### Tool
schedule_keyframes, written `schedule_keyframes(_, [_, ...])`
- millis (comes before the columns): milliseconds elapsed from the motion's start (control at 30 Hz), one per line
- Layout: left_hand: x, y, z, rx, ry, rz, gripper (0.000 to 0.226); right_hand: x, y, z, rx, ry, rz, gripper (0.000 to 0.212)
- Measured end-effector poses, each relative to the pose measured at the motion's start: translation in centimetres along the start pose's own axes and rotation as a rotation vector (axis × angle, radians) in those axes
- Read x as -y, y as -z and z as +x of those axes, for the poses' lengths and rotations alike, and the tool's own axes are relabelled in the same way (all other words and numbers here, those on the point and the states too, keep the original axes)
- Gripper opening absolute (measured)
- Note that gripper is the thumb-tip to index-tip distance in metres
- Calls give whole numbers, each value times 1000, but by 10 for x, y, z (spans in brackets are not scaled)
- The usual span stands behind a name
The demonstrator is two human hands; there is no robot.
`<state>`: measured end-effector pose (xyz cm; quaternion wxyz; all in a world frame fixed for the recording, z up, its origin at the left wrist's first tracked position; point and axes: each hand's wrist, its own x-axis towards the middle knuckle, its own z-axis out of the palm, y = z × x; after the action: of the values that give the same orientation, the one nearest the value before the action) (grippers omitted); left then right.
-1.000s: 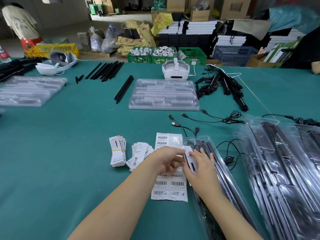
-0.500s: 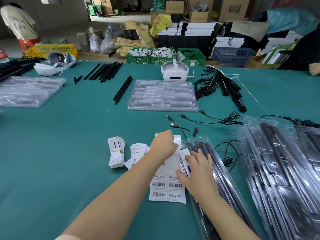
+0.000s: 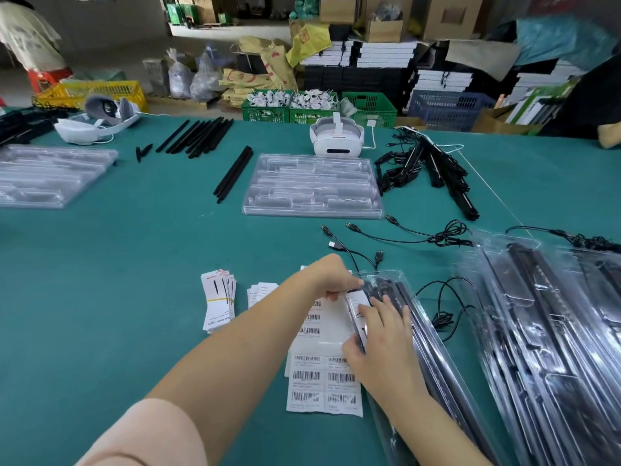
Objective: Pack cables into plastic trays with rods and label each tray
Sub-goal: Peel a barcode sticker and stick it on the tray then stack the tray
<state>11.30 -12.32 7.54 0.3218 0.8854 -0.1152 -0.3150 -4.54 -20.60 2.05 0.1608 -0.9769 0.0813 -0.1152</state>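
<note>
Left hand: ours [image 3: 331,275] reaches across the barcode sheet [image 3: 324,381], fingers curled down, pinching the top end of a white label [image 3: 358,302].
Right hand: ours [image 3: 379,338] lies palm down on the tray [image 3: 433,358], fingers straight and spread, pressing the label onto its lid.
Tray: holds black rods, lying just right of the sheet on our green table [image 3: 100,297].
Spare labels: a banded stack [image 3: 218,304] left of the sheet.

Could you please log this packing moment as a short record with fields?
surface: green table
left hand: pinches the top of a white label
right hand: presses that label onto the filled plastic tray
barcode sticker sheet: lies flat beside the tray, partly under the hands
banded cards: left of the sheet
empty tray: farther back, centre
loose black rods: far left
</note>
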Motion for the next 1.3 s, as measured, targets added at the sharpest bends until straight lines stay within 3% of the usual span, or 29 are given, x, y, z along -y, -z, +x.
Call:
schedule_keyframes(133, [4,9,-2,85,84,-339,26,5,5,-1,-63,32,41,45])
schedule_keyframes(300, [5,7,-11,51,52,-494,14,9,11,0,-137,74,25,43])
schedule_keyframes(400, [4,6,-15,15,47,-593,23,12,14,0,-166,96,1,43])
schedule_keyframes(600, [5,7,-20,-74,47,-623,13,19,18,-1,-163,117,-59,45])
schedule_keyframes(700, [6,7,-21,-106,51,-618,20,24,19,-2,-141,122,-76,49])
schedule_keyframes(933, [10,9,-24,-163,59,-578,26,26,20,-9,30,112,-111,72])
schedule_keyframes(1167, [7,10,-30,-175,57,-605,13,38,20,-9,13,66,-113,73])
schedule_keyframes(1300, [7,9,-30,-195,56,-593,19,40,20,-9,45,58,-146,74])
